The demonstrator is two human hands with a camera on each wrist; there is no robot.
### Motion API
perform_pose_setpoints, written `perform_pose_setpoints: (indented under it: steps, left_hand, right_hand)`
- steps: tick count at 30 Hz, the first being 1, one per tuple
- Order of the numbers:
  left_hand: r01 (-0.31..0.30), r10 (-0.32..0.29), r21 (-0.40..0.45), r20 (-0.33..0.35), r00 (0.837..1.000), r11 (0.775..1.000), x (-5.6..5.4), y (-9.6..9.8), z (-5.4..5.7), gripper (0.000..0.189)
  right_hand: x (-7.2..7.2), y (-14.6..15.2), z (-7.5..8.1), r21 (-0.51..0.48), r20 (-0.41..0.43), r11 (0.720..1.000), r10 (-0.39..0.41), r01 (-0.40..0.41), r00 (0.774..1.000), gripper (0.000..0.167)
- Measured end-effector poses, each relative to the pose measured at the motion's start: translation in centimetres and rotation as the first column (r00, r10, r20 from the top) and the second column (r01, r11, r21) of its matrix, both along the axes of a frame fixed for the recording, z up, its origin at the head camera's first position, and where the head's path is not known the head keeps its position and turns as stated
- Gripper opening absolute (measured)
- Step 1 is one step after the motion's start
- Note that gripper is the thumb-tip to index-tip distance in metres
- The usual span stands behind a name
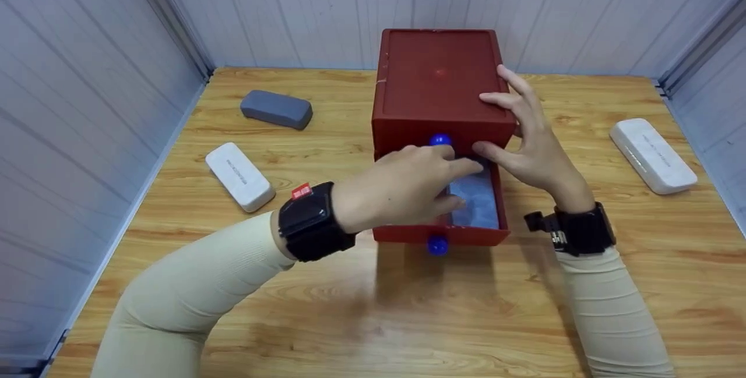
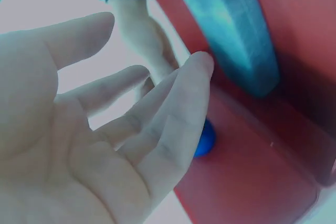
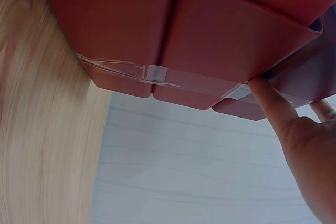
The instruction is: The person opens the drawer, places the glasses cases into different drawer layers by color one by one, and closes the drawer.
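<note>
A red drawer cabinet stands on the table, its lower drawer pulled out toward me. Inside the drawer's right half lies a pale blue-grey, marbled case, like a glasses case; its far end is under the cabinet front. Over the drawer is my left hand, fingers loosely bent with nothing between them, as the left wrist view shows. My right hand rests against the cabinet's right side, two fingertips on the top and the thumb at the front face. The upper blue knob is partly covered by the left hand.
Left of the cabinet lie a dark grey case and a white case with small print. Another white case lies at the right. Pale panel walls enclose the table. A blue knob sticks out from the drawer front.
</note>
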State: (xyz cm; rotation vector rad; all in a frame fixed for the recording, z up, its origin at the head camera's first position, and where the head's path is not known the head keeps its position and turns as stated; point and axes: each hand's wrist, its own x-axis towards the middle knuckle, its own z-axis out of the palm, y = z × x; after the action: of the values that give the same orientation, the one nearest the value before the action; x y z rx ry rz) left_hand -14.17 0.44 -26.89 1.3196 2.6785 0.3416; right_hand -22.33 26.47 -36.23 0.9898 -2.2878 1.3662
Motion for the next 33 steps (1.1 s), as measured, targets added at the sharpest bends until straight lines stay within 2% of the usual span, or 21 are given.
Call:
perform_pose_setpoints:
  steps: [5, 10, 16, 20, 25, 28, 33]
  left_hand:
    - [-0.001, 0.008, 0.122, -0.055, 0.998, 0.993, 0.1, -1.2, 0.6, 0.046]
    - [-0.007, 0.032, 0.254, -0.093, 0.995, 0.967, 0.0, -2.3, 1.1, 0.043]
    - [-0.046, 0.093, 0.337, -0.124, 0.988, 0.94, -0.4, -3.8, 1.6, 0.044]
    - [-0.102, 0.158, 0.383, -0.118, 0.98, 0.918, -0.9, -5.1, 1.9, 0.045]
    - [-0.222, 0.289, 0.419, -0.102, 0.952, 0.88, -2.3, -6.9, 2.0, 0.046]
    - [-0.294, 0.367, 0.451, -0.082, 0.927, 0.843, -4.0, -8.0, 1.4, 0.045]
    - [-0.416, 0.483, 0.452, -0.038, 0.875, 0.789, -7.3, -9.9, -0.4, 0.046]
  right_hand:
    - [0.0, 0.1, 0.0, -0.001, -0.009, 1.0, 0.003, -0.003, 1.0, 0.072]
    - [0.1, 0.2, 0.0, 0.007, -0.004, 1.0, 0.01, -0.01, 1.0, 0.071]
    - [0.2, 0.1, 0.0, 0.013, 0.0, 1.0, 0.012, -0.012, 1.0, 0.071]
    - [0.2, 0.0, 0.0, 0.012, -0.001, 1.0, 0.013, -0.013, 1.0, 0.071]
    - [0.2, -0.2, 0.2, 0.002, 0.004, 1.0, 0.01, -0.01, 1.0, 0.071]
    - [0.2, -0.2, 0.3, -0.005, 0.011, 1.0, 0.01, -0.01, 1.0, 0.071]
    - [0.2, -0.1, 0.1, 0.004, 0.006, 1.0, 0.004, -0.004, 1.0, 0.07]
